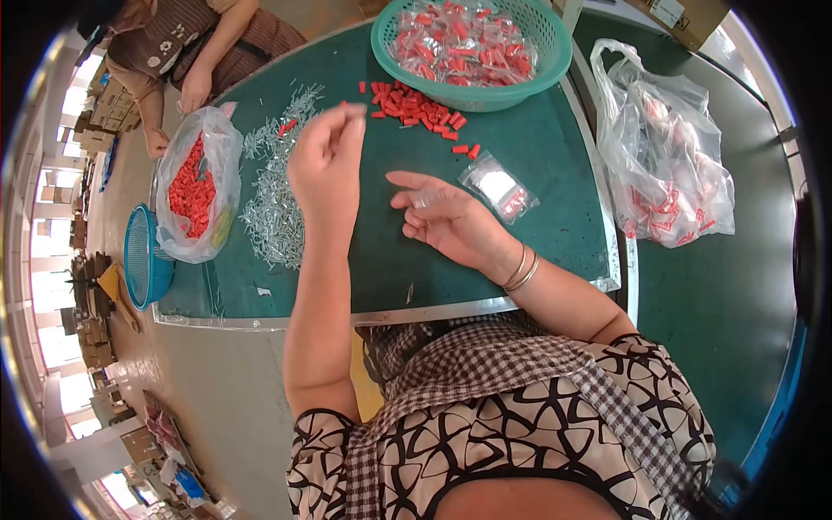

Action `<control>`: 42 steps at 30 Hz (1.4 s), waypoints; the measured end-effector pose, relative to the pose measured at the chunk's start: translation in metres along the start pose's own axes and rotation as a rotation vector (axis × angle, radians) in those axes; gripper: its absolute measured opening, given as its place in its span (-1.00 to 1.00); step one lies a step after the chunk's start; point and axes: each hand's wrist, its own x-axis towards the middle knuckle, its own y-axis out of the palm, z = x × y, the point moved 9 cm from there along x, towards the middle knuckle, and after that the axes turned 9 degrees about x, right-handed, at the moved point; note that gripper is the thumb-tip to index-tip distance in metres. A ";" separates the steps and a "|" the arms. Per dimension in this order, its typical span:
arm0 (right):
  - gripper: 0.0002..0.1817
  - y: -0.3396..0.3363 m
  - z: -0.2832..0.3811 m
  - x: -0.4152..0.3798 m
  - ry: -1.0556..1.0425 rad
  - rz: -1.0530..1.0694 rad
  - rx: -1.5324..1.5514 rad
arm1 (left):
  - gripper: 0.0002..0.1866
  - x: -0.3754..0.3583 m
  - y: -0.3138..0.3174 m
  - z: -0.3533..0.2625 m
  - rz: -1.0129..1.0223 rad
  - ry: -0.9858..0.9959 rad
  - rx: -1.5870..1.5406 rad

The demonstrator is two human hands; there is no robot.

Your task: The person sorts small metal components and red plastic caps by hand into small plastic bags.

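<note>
My left hand (328,160) is raised over the table between the metal pieces and the red pieces, its fingers curled in a pinch; what they hold, if anything, is too small to tell. In my right hand (451,221), palm up, a small clear bag (426,199) lies between thumb and fingers. Loose red tubes (416,108) lie beyond both hands. To the left of my left hand spreads a pile of thin silvery metal pieces (273,212). Just right of my right hand is a small filled clear packet (498,186), lying on the green table (390,273).
A green basket (472,95) of packets stands at the back. At left are a plastic bag of red tubes (192,195) and a blue basket (139,256). A knotted plastic bag (667,156) lies at right. Another person's hand (196,89) is at the upper left.
</note>
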 end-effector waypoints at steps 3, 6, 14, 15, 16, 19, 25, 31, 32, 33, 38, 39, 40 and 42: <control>-0.44 0.000 -0.007 0.001 -0.002 -0.005 -0.006 | -0.87 -0.048 -0.017 0.023 -0.001 -0.046 0.172; -0.51 0.002 -0.016 0.002 0.041 0.020 0.013 | -0.87 -0.080 -0.018 0.030 0.037 0.033 0.237; -0.52 0.009 -0.021 -0.002 0.029 0.042 -0.210 | -0.87 -0.106 -0.004 0.030 0.019 0.120 0.386; -0.53 0.010 -0.020 -0.001 0.015 0.046 -0.226 | -0.88 -0.106 -0.005 0.033 0.020 0.104 0.377; -0.54 0.008 -0.021 -0.001 0.017 0.038 -0.223 | -0.90 -0.107 -0.006 0.034 0.007 0.096 0.366; -0.59 0.001 -0.023 -0.001 0.026 -0.009 -0.222 | -0.92 -0.108 -0.011 0.039 -0.029 0.038 0.314; -0.66 -0.009 -0.020 -0.002 0.011 -0.117 -0.295 | -0.92 -0.108 -0.009 0.038 0.003 -0.057 0.194; -0.70 -0.014 -0.019 -0.003 -0.011 -0.149 -0.345 | -0.92 -0.110 -0.002 0.054 0.076 -0.157 -0.038; -0.70 -0.017 -0.021 -0.002 -0.008 -0.157 -0.320 | -0.92 -0.112 -0.001 0.060 0.089 -0.228 -0.158; -0.71 -0.018 -0.021 -0.001 -0.004 -0.164 -0.293 | -0.93 -0.113 0.001 0.065 0.102 -0.298 -0.277; -0.72 -0.012 -0.013 -0.004 -0.041 -0.230 -0.247 | -0.96 -0.116 -0.007 0.081 0.056 -0.321 -0.337; -0.72 -0.013 -0.011 -0.005 -0.060 -0.266 -0.232 | -0.96 -0.116 -0.011 0.084 0.041 -0.316 -0.316; -0.76 -0.017 -0.006 -0.006 -0.103 -0.300 -0.208 | -0.96 -0.117 -0.014 0.088 0.024 -0.331 -0.351; -0.78 -0.033 0.004 -0.006 -0.188 -0.368 -0.162 | -0.96 -0.118 -0.019 0.093 -0.010 -0.362 -0.422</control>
